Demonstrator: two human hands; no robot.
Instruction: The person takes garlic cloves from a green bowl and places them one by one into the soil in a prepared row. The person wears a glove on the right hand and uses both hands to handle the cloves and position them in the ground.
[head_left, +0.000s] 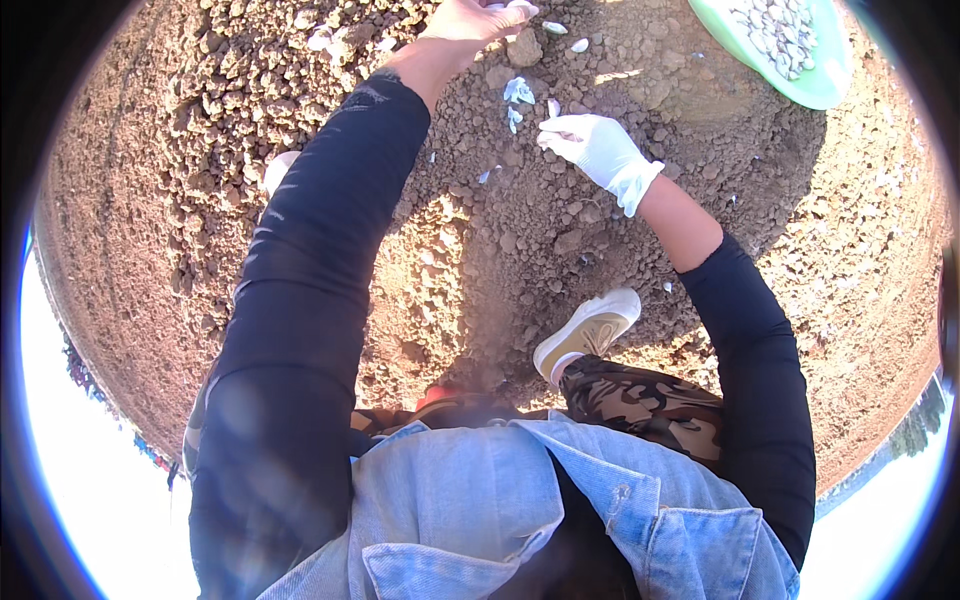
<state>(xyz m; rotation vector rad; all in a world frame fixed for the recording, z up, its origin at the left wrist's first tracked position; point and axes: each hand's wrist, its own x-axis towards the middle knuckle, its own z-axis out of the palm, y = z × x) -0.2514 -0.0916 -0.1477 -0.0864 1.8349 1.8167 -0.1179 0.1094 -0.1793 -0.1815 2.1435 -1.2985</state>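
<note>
My left hand (480, 21), bare, reaches over the soil at the top edge, which cuts it off. Its fingers curl around pale pieces that look like garlic cloves. My right hand (592, 150) wears a thin white glove and is low over the soil, fingertips drawn together. Just past its index finger a garlic clove (553, 108) stands upright; whether the fingers touch it I cannot tell. Two more cloves, one (554, 28) by my left thumb and another (580, 46) to its right, lie on the ground. Papery white skins (518, 91) lie left of my right fingertips.
A light green plastic basin (832, 71) holding many cloves rests at the upper right. Loose, cloddy soil (525, 232) spreads all around, with a larger clod (524, 48) below my left hand. My beige shoe (589, 330) is planted below my right hand.
</note>
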